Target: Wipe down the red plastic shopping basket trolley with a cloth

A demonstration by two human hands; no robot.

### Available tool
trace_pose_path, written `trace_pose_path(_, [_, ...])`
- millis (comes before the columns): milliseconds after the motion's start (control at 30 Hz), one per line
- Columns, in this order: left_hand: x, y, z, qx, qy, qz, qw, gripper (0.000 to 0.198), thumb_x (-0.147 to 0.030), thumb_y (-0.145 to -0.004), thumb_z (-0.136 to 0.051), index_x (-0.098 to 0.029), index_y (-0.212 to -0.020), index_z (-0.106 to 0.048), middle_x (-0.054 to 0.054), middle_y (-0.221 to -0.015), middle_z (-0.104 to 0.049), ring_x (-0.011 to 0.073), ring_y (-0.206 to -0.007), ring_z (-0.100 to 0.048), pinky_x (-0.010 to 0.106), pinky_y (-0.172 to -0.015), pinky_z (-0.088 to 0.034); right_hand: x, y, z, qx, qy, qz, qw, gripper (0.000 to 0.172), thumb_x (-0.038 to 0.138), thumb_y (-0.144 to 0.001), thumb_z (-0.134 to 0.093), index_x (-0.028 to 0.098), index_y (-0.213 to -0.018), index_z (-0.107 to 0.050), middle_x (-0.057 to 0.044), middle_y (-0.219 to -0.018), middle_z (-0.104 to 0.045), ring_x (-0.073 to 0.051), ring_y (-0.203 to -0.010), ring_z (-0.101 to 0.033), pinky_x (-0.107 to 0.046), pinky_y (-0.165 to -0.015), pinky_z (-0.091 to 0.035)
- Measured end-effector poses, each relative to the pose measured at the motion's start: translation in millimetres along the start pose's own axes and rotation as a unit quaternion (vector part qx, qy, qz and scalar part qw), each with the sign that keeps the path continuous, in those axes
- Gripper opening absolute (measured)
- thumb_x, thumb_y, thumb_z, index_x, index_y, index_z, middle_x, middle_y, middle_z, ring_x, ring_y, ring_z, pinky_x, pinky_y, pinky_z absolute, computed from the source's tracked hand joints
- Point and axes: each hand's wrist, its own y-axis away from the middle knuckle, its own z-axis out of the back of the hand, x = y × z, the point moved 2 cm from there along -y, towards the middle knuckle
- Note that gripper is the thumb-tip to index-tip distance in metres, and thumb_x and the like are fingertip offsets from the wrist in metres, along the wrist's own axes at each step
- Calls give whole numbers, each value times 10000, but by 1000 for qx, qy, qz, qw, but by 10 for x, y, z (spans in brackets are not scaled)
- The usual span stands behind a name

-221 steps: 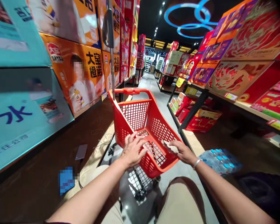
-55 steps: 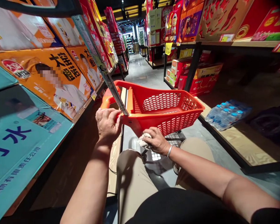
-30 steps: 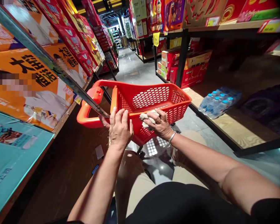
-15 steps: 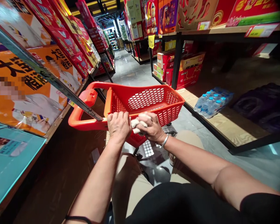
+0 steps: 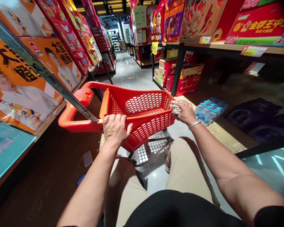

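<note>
An orange-red plastic shopping cart [image 5: 146,126] with a perforated basket stands sideways before my knees. My left hand [image 5: 115,129] is closed over its near rim, fingers bent to the inside and thumb out. At the basket's right end, my right hand [image 5: 184,112] presses a crumpled greyish-white cloth [image 5: 175,107] against the rim corner. A bracelet circles my right wrist. The cart's handle [image 5: 68,121] points left, and a worn metal bar [image 5: 49,75] slants down in front of it.
Orange boxes [image 5: 21,82] and a teal box [image 5: 9,151] fill the left shelf. On the right, a low shelf holds bottled water [image 5: 207,110] and red gift boxes [image 5: 189,80]. A phone-like object [image 5: 87,158] lies at lower left. A tiled aisle [image 5: 127,67] runs ahead.
My right hand has moved with the cloth from beside my left hand rightward along the rim to the far right corner. My left hand stays on the rim.
</note>
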Motion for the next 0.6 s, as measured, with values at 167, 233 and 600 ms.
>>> trace_pose_path(167, [-30, -16, -2, -11, 2, -1, 1000, 318, -453, -898, -555, -179, -1009, -672, 137, -927, -652, 354, -955, -548, 521, -957, -374, 748, 125, -189, -61, -87, 71, 992, 353, 208, -871, -610, 262, -1204, -714, -97, -1311, -606, -291, -1200, -492, -477, -1057, -408])
trace_pose_path(233, [-26, -8, -3, -11, 8, -1, 1000, 309, -438, -895, -554, -180, -1020, -670, 141, -936, -650, 359, -966, -547, 528, -961, -377, 1195, 248, -317, -33, -109, 167, 979, 424, 220, -898, -628, 322, -1308, -658, -62, -1398, -565, -294, -1289, -435, -495, -1099, -380])
trace_pose_path(600, [-45, 17, -103, -30, 61, 47, 997, 257, -382, -903, -521, -179, -983, -657, 142, -952, -625, 379, -1034, -542, 570, -1017, -373, 1029, 1070, -1184, 65, -56, 132, 988, 428, 93, -886, -599, 362, -1203, -701, -70, -1320, -556, -293, -1284, -372, -508, -1137, -371])
